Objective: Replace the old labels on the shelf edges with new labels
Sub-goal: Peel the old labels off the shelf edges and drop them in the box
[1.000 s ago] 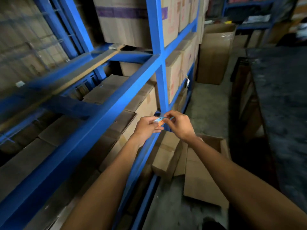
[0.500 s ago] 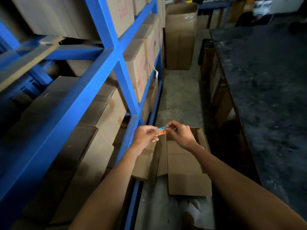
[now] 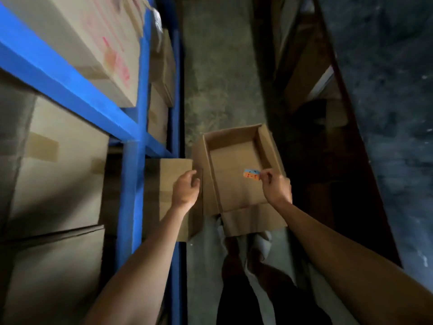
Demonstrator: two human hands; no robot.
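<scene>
Fingers (image 3: 269, 175) of right hand (image 3: 277, 187) pinching orange-blue label (image 3: 252, 174) above open carton (image 3: 236, 170), left hand (image 3: 186, 190) loosely curled, empty

Place: a storeroom or warehouse aisle.
Racking: blue metal shelving (image 3: 70, 83) with heavy beams and uprights runs down the left side.
Stock: sealed brown cartons (image 3: 63, 160), some taped, some with faded red print, fill the shelf levels tightly.
Floor: bare, rough concrete floor (image 3: 218, 73) forms a narrow passage.
Loose packaging: an open empty cardboard box (image 3: 236, 165) sits on the floor in the aisle.
Light: dim, with no windows in view.
</scene>
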